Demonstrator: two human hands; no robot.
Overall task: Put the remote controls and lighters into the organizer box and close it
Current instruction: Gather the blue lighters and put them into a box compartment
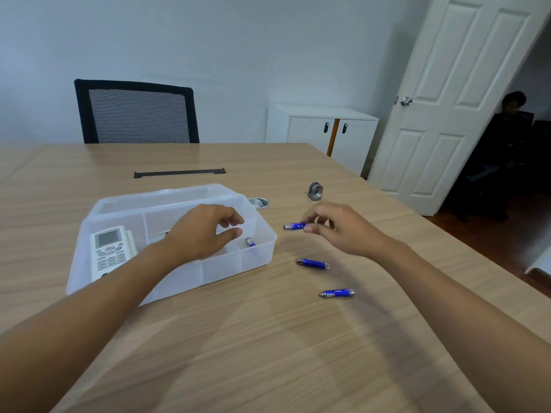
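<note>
A clear plastic organizer box (259,257) stands open on the wooden table, its lid (167,198) folded back behind it. A white remote control (110,251) lies in the box's left compartment. One blue lighter (250,242) rests in the front right compartment. My left hand (205,231) hovers over the box with fingers apart, holding nothing. My right hand (337,226) pinches a blue lighter (295,225) just right of the box, above the table. Two more blue lighters (313,263) (337,293) lie on the table under my right arm.
A small metal ring-shaped object (314,191) and a round cable grommet (258,202) sit behind the box. A black strip (179,173) lies farther back. A black mesh chair (135,113) stands at the far edge. The table's right edge runs near a white door (447,114).
</note>
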